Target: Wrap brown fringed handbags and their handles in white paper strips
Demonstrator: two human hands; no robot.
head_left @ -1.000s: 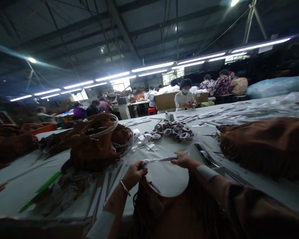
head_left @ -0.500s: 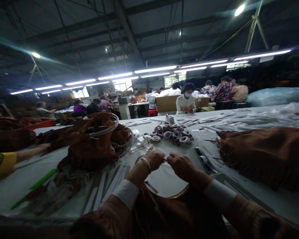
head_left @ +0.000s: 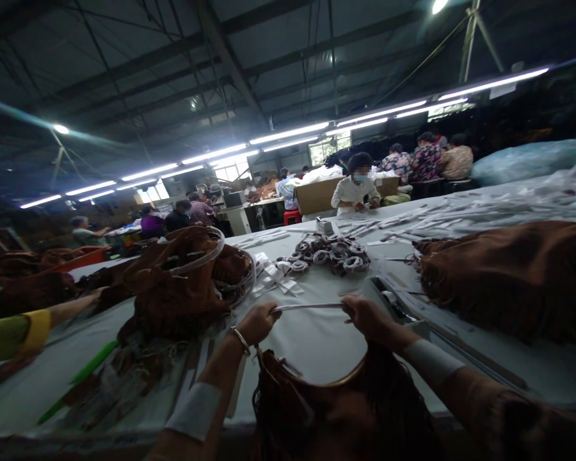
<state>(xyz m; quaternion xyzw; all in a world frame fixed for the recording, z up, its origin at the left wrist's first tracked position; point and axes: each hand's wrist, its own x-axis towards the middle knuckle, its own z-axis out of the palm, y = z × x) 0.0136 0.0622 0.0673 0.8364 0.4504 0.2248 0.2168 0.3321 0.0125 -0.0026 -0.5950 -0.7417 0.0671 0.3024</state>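
Observation:
A thin white strip (head_left: 312,307) is stretched between my two hands above the pale table (head_left: 297,339). My left hand (head_left: 259,322), with a bracelet at its wrist, pinches the strip's left end. The right end is pinched in my right hand (head_left: 366,315). Below them, a brown fringed fabric piece (head_left: 331,410) with a round, hoop-like edge lies at the table's near side. Just beyond my hands is a pile of small white-and-brown rolls (head_left: 338,251), with flat white strips (head_left: 273,276) to its left.
Brown fabric with clear hoops (head_left: 173,282) stands at left, near a green tool (head_left: 93,363) and scraps. A tape dispenser (head_left: 394,301) is right of my hands, before a brown fabric heap (head_left: 509,275). A person's yellow-cuffed arm (head_left: 38,326) reaches in at left. People sit beyond.
My hands, close together before, have moved apart, my left hand going left, and the white strip now shows taut between them. The co-worker's arm at left reaches slightly farther in.

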